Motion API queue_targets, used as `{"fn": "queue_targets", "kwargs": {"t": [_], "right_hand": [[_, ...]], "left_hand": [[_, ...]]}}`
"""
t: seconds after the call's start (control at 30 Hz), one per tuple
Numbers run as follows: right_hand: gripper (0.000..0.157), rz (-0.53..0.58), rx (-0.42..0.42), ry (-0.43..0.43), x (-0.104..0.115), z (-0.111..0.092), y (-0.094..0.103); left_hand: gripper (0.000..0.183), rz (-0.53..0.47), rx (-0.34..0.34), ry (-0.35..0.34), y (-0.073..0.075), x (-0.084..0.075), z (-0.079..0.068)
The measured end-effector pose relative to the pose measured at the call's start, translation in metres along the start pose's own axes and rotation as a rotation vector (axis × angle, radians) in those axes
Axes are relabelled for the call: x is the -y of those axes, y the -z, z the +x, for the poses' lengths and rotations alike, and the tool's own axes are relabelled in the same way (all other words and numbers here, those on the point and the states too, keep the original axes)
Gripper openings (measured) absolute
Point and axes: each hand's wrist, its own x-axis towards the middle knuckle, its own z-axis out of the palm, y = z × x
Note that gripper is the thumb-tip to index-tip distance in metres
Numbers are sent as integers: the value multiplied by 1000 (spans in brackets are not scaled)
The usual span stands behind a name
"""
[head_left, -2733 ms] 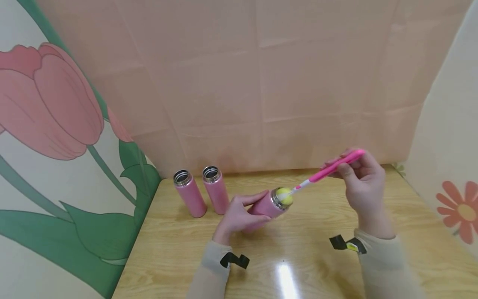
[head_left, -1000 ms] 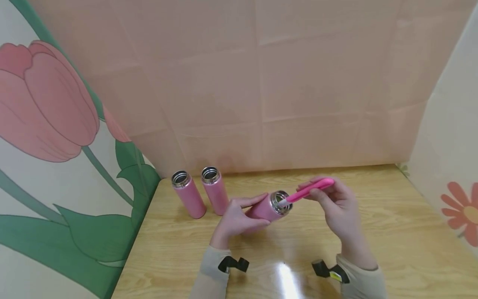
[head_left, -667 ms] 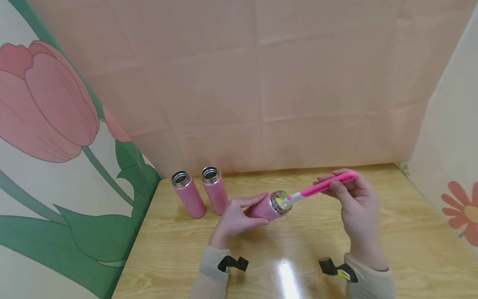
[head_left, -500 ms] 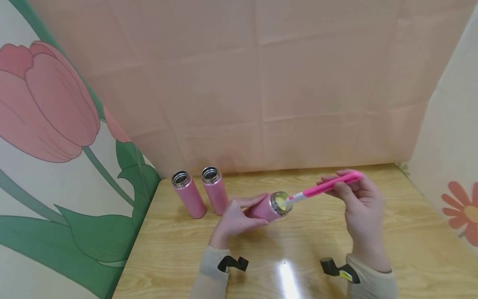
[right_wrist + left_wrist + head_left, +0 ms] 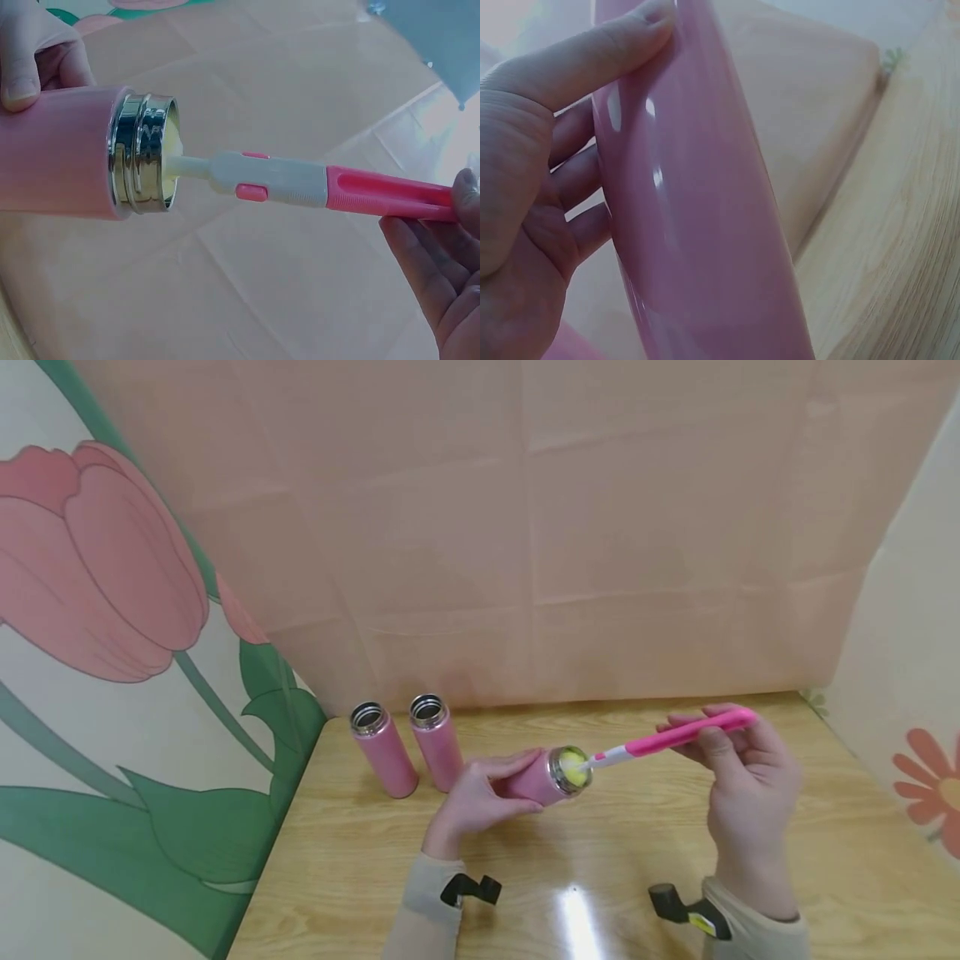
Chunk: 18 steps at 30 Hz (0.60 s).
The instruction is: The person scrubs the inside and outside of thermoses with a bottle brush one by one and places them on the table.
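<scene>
Aiming the pink bottle toward three o'clock, the left hand grips it, likely so the brush the right hand pinches enters straight.

On the wood-grain table, toward the far left, a pink cylindrical metal-necked bottle stands left of a matching pink cylindrical bottle. To their right, a third pink cylindrical bottle is tilted in the left hand, mouth rightward. A rounded yellow sponge head sits in that mouth; its pink-and-white plastic handle extends right into the right hand. A creased beige sheet hangs behind them all.
</scene>
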Motion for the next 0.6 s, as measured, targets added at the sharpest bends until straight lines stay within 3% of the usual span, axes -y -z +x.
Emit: {"fn": "queue_targets", "kwargs": {"t": [0.1,0.4,0.6], "right_hand": [[18,41,6,28,0,1,1],[18,23,-48,52,4,0,0],[17,-18,69,67,5,-5,0]], "left_hand": [[72,6,-7,-13,0,0,1],[71,10,-32,-37,-1,-1,1],[71,7,-43,-48,-1,-4,0]]}}
